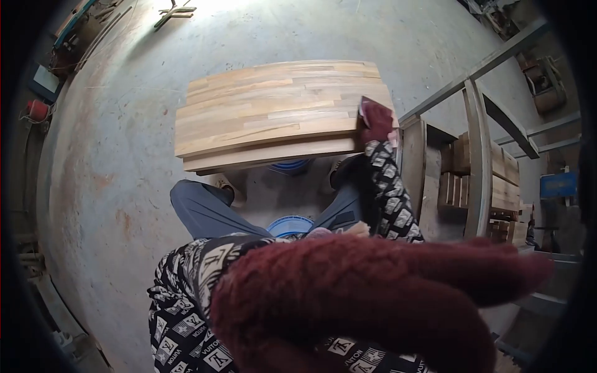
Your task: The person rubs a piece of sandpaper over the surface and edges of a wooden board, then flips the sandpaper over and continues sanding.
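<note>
My right hand [377, 122], in a dark red glove, rests at the right end of a light wooden panel [280, 102] made of many glued strips. Its fingers press on a thin dark flat piece, like sandpaper [373, 99], of which only an edge shows. Under that panel lies another panel [273, 153], its front edge showing. Very close to the camera, my left hand [373, 286], also in a dark red glove, reaches across to the right. Its fingers are stretched out and partly apart, with nothing visible in them, and it hides part of my lap.
Blue round tubs [290, 225] are by my legs. On the right stand a metal frame [477, 137] and stacked wooden pieces [505, 177]. A small wooden stand [173, 13] is on the concrete floor [118, 143] beyond, and a red container [37, 110] is far left.
</note>
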The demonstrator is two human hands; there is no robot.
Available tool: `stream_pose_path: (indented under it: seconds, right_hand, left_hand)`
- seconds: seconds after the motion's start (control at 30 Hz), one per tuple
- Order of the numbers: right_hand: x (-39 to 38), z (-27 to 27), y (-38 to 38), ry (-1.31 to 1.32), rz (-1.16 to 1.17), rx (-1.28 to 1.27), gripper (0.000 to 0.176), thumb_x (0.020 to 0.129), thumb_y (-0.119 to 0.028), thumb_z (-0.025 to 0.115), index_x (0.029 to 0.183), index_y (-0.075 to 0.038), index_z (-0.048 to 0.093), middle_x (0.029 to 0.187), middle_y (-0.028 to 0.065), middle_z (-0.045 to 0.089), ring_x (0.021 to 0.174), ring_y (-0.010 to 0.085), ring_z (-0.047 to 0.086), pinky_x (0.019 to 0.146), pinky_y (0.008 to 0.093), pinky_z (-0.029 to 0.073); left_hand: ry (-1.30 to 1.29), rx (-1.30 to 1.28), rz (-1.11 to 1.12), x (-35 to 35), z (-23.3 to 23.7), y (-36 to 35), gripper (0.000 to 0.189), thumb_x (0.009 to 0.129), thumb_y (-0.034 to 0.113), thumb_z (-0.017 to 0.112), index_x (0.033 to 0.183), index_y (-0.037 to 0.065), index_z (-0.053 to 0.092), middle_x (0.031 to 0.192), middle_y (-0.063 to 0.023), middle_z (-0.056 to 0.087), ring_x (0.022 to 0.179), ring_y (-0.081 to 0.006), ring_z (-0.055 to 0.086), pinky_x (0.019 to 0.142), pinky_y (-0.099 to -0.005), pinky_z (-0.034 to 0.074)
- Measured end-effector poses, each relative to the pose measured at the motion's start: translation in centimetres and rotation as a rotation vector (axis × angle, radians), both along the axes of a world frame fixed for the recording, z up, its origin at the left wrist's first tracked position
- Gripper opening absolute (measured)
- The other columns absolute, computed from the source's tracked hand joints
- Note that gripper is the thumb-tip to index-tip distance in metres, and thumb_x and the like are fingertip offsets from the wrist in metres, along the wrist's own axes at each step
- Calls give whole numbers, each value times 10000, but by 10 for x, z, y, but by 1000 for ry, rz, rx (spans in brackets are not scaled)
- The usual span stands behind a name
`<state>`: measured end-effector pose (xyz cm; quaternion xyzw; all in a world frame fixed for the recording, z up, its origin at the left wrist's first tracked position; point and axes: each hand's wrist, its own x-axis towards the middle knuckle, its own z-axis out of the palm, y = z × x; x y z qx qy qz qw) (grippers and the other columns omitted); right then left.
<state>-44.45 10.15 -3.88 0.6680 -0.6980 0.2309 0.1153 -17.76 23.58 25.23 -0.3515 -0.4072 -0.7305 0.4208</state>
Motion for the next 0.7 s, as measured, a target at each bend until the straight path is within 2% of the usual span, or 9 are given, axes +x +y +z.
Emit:
stream_pose_path:
  seconds: [0.07,0.17,0.27,0.33,0.37,0.4,0.5,0.53,0.7]
  right_hand:
    - [59,-9,-9,-29,15,-78,538,665,-138,643,1198,-93,593,1193,128,592,1127,341,509,949,448,392]
    - [168,-11,-14,-95,261,-93,547,654,-133,636,1198,-93,591,1197,124,583,1143,339,499,971,461,382]
    - [209,16,-7,-119,469,-14,556,644,-128,629,1198,-94,590,1202,120,573,1159,337,489,992,474,371]
    - [192,33,-6,-198,606,49,527,653,-123,633,1179,-97,598,1196,134,578,1171,339,490,1031,484,353]
    - [176,22,-7,-161,593,-48,567,642,-104,632,1208,-93,596,1221,142,579,1184,343,493,1061,490,332]
    - [157,-2,-11,-106,512,-119,645,610,-93,635,1252,-88,582,1254,147,574,1194,354,492,1065,478,328]
    - [70,14,-7,-101,379,46,728,546,-92,615,1273,-93,578,1276,124,569,1228,359,462,1041,450,352]
    - [49,14,-1,-85,302,-62,671,590,0,567,1255,-83,578,1236,127,590,1206,374,474,997,444,383]
    - [-13,9,1,-18,97,30,517,662,-70,594,1178,-93,609,1203,142,596,1135,377,513,886,447,420]
  left_hand:
    - [14,-9,-2,-5,1,1,323,947,218,558,1079,-75,588,1257,-240,579,1409,-356,285,1168,-531,78]
    - [6,-10,-12,-11,1,-1,321,946,220,558,1084,-68,589,1262,-240,576,1408,-358,287,1167,-530,86]
    - [-23,-12,-12,-12,0,-1,319,945,222,558,1089,-61,589,1267,-240,572,1406,-359,290,1165,-529,94]
    - [-32,-11,-6,-10,0,0,318,945,223,558,1092,-56,590,1270,-240,569,1406,-360,292,1164,-528,100]
    - [-32,-17,3,-9,0,0,317,945,224,559,1094,-54,590,1272,-240,568,1405,-361,292,1164,-528,102]
    - [-32,-18,10,-7,-1,1,317,944,225,559,1096,-52,590,1273,-240,567,1405,-361,293,1164,-527,105]
    - [7,-31,27,-6,-2,4,315,944,227,559,1101,-45,591,1278,-240,563,1404,-363,296,1162,-526,113]
    - [20,-37,31,-7,-1,6,315,943,227,559,1103,-42,591,1280,-240,562,1403,-363,297,1162,-526,116]
    - [67,-87,21,-15,2,11,313,942,231,559,1111,-31,592,1288,-240,555,1401,-366,301,1159,-524,129]
